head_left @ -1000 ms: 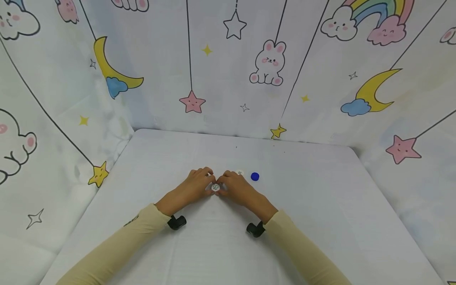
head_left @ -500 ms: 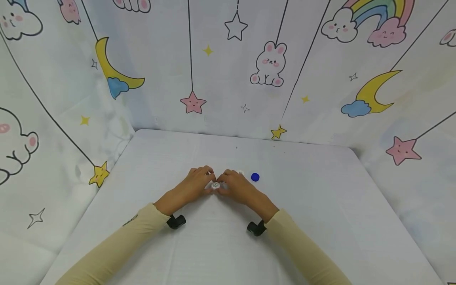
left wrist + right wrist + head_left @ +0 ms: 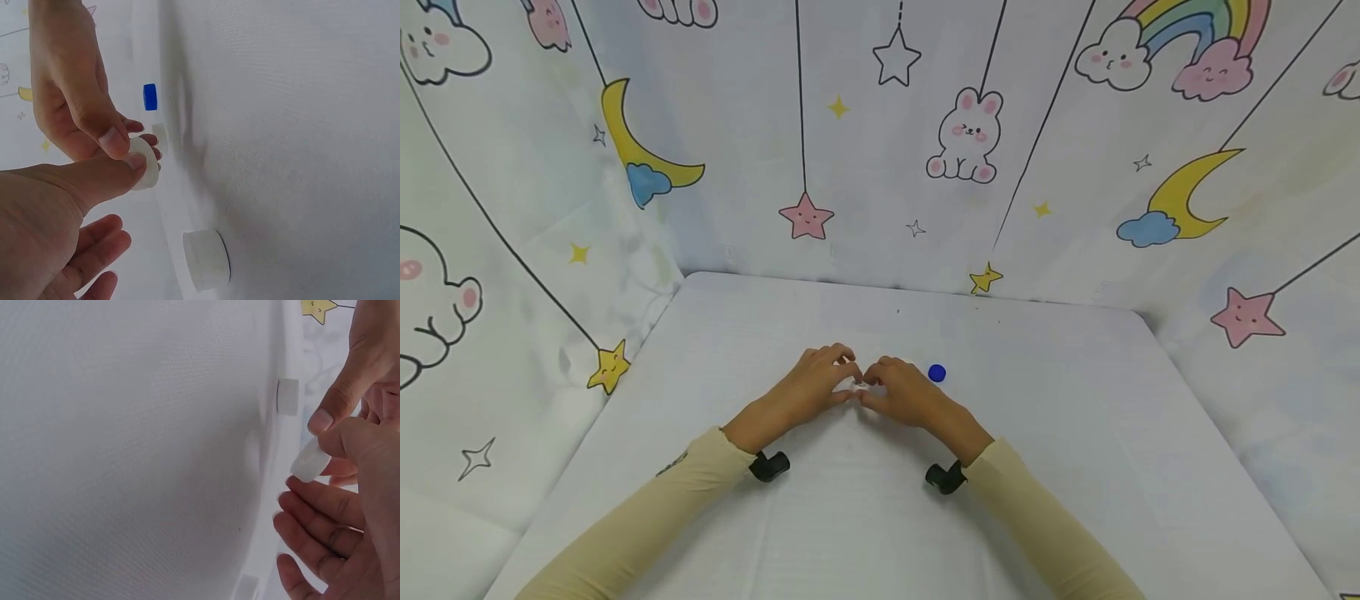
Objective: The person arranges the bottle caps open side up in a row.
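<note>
Between both hands is a small white disc (image 3: 148,176), short and round like a bottle cap. My left hand (image 3: 808,387) pinches it from the left, thumb pad on its face in the left wrist view. From the other side my right hand (image 3: 913,395) pinches the disc with thumb and fingers, its other fingers spread in the right wrist view. The disc stands tilted, mostly covered by fingertips in the head view. A blue disc (image 3: 937,373) lies just beyond the right hand.
A white cylinder (image 3: 207,260) stands on the white table (image 3: 850,517) near the left hand. Another white piece (image 3: 160,139) shows behind the fingers, close to the blue disc. Printed cloth walls (image 3: 865,167) border the table at the back and sides.
The white disc has tipped, so its dark-marked top no longer faces the head camera. Both hands have shifted slightly, the left one a little farther away from the body. The blue disc stays put.
</note>
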`<action>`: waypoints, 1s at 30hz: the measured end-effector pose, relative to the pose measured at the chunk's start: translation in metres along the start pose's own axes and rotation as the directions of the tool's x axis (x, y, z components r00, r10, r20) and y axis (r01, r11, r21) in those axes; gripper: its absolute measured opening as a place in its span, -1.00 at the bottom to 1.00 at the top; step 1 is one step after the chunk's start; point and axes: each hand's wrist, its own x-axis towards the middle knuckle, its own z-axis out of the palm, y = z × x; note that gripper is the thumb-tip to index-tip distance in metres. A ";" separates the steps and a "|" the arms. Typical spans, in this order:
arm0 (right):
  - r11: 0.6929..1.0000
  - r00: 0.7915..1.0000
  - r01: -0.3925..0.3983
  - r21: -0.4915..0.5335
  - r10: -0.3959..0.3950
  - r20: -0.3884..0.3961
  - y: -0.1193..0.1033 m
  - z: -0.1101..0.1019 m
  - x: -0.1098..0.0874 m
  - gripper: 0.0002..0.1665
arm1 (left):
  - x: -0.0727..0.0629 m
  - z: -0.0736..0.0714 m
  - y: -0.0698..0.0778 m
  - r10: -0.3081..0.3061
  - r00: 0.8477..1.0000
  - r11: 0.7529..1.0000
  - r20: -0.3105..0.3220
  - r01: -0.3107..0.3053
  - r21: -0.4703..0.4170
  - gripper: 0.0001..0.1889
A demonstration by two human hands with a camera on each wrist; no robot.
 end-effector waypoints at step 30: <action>0.991 0.994 0.025 -0.130 -0.038 -0.099 0.005 -0.003 -0.008 -0.51 | 0.012 0.001 -0.002 -0.203 0.978 0.967 0.045 0.207 -0.150 -0.80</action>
